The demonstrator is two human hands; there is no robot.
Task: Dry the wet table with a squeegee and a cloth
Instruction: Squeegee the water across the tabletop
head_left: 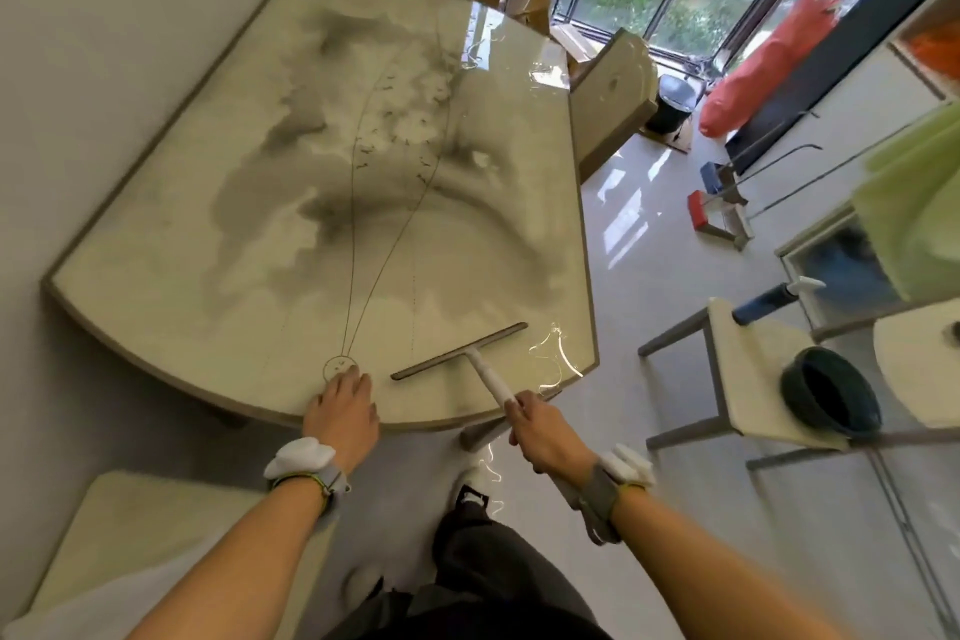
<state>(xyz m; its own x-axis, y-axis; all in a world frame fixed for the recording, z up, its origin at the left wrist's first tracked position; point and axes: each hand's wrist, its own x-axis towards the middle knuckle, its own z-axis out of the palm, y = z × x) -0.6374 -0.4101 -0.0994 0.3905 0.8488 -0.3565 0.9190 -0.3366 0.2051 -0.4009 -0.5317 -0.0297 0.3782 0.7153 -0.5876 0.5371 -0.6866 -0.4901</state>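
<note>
A long cream table [156, 307] with grey ink-like markings stretches away from me, its near right corner and far right end shining with water. The squeegee [460, 351] lies blade-down on the near part of the table, its white handle running back toward me. My right hand [545, 431] grips the end of that handle just off the table's near edge. My left hand [343, 405] rests flat on the near edge, fingers spread, left of the blade. No cloth is in view.
A wall runs along the table's left side. To the right stands a chair [748, 379] with a dark bowl [831, 392] and a spray bottle [779, 299]. Mops [719, 216], a black bin [675, 101] and an orange bag [769, 62] lie farther on the floor.
</note>
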